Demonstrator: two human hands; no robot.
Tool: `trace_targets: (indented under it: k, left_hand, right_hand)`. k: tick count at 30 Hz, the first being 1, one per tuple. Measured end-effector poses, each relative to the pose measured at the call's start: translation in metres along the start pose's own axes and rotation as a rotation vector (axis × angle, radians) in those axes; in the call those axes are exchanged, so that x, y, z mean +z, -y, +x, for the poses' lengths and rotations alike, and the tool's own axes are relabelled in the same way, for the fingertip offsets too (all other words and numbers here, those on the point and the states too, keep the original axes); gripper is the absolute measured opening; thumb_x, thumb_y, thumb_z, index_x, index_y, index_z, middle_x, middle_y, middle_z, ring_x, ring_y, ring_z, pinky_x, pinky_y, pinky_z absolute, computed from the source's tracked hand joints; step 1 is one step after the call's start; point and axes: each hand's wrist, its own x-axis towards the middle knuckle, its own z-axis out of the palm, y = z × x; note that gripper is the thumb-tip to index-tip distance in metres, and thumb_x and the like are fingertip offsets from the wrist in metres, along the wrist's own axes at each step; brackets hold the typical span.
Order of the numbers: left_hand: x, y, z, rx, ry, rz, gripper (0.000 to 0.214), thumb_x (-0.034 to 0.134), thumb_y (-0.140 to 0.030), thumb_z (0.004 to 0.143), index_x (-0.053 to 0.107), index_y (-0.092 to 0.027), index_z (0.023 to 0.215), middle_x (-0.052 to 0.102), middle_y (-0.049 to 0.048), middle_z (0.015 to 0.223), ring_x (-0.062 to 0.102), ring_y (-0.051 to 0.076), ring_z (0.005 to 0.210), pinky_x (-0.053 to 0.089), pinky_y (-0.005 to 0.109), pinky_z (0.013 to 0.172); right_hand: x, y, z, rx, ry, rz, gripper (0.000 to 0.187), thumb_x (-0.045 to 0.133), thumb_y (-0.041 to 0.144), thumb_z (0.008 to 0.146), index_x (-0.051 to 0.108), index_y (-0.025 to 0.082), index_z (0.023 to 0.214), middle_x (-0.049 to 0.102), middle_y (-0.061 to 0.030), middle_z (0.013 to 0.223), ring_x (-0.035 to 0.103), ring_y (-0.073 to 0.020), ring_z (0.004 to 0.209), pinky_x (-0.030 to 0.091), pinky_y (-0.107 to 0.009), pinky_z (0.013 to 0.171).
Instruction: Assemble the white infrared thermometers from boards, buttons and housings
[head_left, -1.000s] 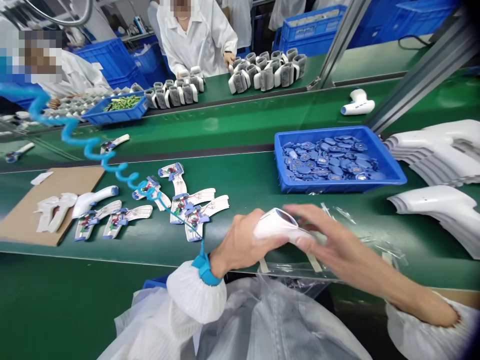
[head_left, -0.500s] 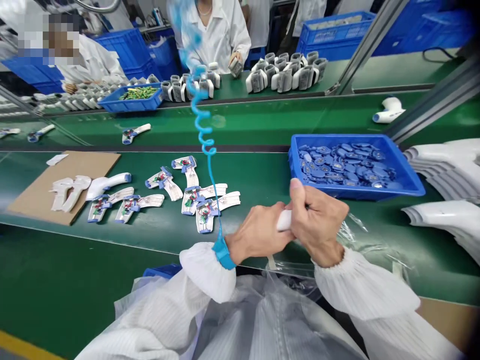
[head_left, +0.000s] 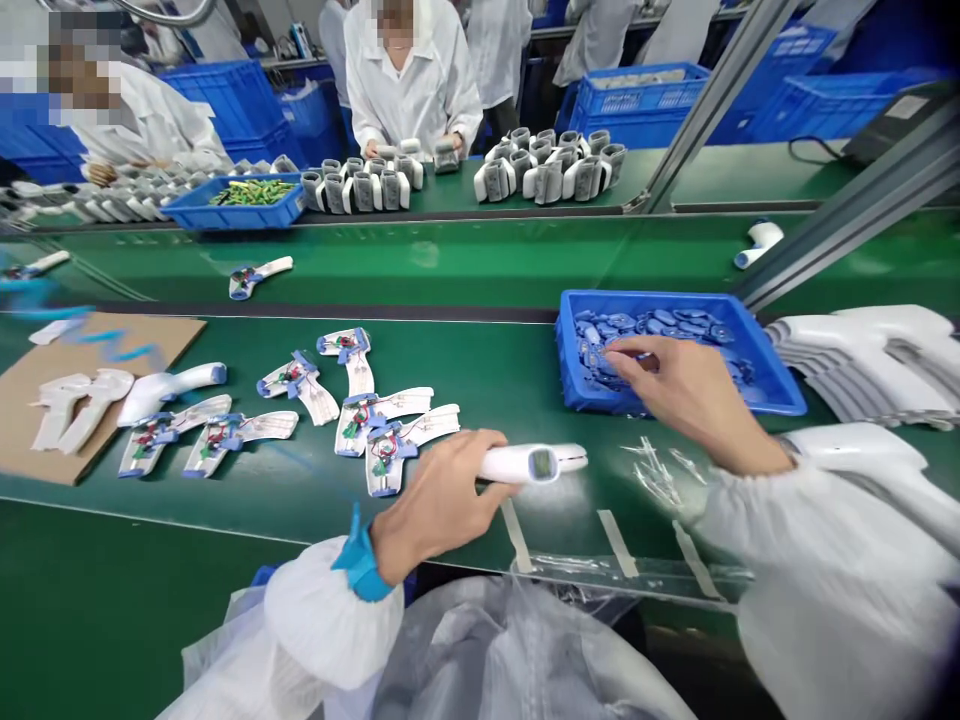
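Observation:
My left hand (head_left: 450,490), with a blue band at the wrist, is closed around a white infrared thermometer (head_left: 517,463) just above the green bench. Its small dark screen faces me, and a split shows at its right end. My right hand (head_left: 675,390) is over the front of a blue bin (head_left: 799,402), thumb and fingertips drawn together at the blue plastic covers (head_left: 589,360) inside. Whether a cover is between those fingertips is too small to make out. Left of my left hand lie several open thermometer halves (head_left: 386,460) with wires and green boards.
White casings (head_left: 862,345) are stacked at the right. A cardboard sheet (head_left: 22,440) with white shells lies at the left. Tape strips (head_left: 617,543) and clear plastic bits (head_left: 652,475) are near the front edge. A green conveyor (head_left: 480,255) runs behind; co-workers sit beyond it.
My hands were together around the white thermometer; now they are apart. My right hand has moved up and right to the blue bin. My left hand keeps the thermometer and has shifted left.

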Motion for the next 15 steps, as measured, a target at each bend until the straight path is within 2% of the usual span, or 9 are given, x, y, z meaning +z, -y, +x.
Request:
trace_targets:
  k: [2,3,6,8,9,11,13,15]
  left_hand:
    - [0.002,-0.003,0.005,0.101,-0.04,0.2,0.04,0.061,-0.011,0.091,0.054,-0.019,0.129,0.068,0.0102,0.125,0.064,0.028,0.114,0.049,0.041,0.096]
    - [0.007,-0.008,0.01,0.16,-0.032,0.325,0.041,0.056,-0.004,0.09,0.054,-0.017,0.129,0.067,0.012,0.125,0.063,0.029,0.114,0.048,0.043,0.098]
    - [0.022,-0.025,0.03,0.257,0.019,0.621,0.032,0.044,0.001,0.094,0.059,-0.01,0.119,0.067,0.0145,0.108,0.063,0.029,0.099,0.049,0.043,0.087]
    - [0.026,-0.032,0.04,0.237,0.026,0.657,0.026,0.049,-0.002,0.092,0.061,-0.007,0.115,0.067,0.0158,0.104,0.063,0.031,0.096,0.049,0.043,0.084]
    - [0.025,-0.032,0.042,0.196,0.024,0.616,0.023,0.054,-0.004,0.091,0.062,-0.008,0.113,0.067,0.016,0.104,0.063,0.031,0.096,0.049,0.044,0.084]
    - [0.015,-0.028,0.042,0.049,0.02,0.397,0.019,0.063,-0.014,0.089,0.064,-0.011,0.108,0.068,0.0128,0.1,0.064,0.03,0.092,0.049,0.043,0.083]
    - [0.002,-0.02,0.037,-0.113,0.018,0.031,0.023,0.069,-0.025,0.09,0.064,-0.017,0.11,0.069,0.0073,0.097,0.064,0.026,0.086,0.049,0.038,0.077]
    - [-0.009,-0.014,0.033,-0.196,0.007,-0.363,0.035,0.072,-0.034,0.089,0.063,-0.021,0.121,0.07,0.0042,0.102,0.065,0.022,0.085,0.05,0.033,0.074]
  right_hand:
    - [0.003,-0.019,0.029,0.037,0.052,-0.123,0.024,0.075,0.031,0.088,0.08,0.012,0.102,0.077,-0.0117,0.083,0.073,-0.028,0.081,0.05,-0.038,0.079]
    - [0.008,-0.025,0.041,0.045,0.084,-0.152,0.023,0.079,0.027,0.084,0.079,0.011,0.101,0.077,-0.0127,0.084,0.073,-0.0289,0.082,0.05,-0.038,0.079]
    - [0.025,-0.028,0.064,0.012,0.134,-0.155,0.015,0.082,0.015,0.073,0.079,0.015,0.088,0.076,-0.0101,0.078,0.073,-0.0287,0.081,0.052,-0.037,0.078]
    - [0.026,-0.025,0.066,-0.021,0.139,-0.145,0.01,0.078,0.009,0.073,0.078,0.017,0.081,0.076,-0.0092,0.077,0.073,-0.0288,0.082,0.053,-0.038,0.079]
    - [0.022,-0.022,0.062,-0.037,0.126,-0.133,0.011,0.075,0.009,0.075,0.079,0.017,0.081,0.076,-0.0093,0.079,0.073,-0.0289,0.084,0.054,-0.039,0.082]
    - [0.007,-0.018,0.048,-0.065,0.081,-0.107,0.015,0.069,0.013,0.082,0.081,0.019,0.09,0.078,-0.0089,0.085,0.074,-0.0284,0.087,0.055,-0.041,0.086]
    - [-0.009,-0.012,0.027,-0.049,0.018,-0.019,0.017,0.068,0.024,0.089,0.082,0.02,0.099,0.079,-0.007,0.088,0.075,-0.027,0.084,0.057,-0.042,0.085]
    - [-0.019,-0.004,0.002,0.034,-0.048,0.188,0.022,0.073,0.037,0.088,0.083,0.023,0.101,0.079,-0.0055,0.086,0.075,-0.0259,0.078,0.06,-0.04,0.078]
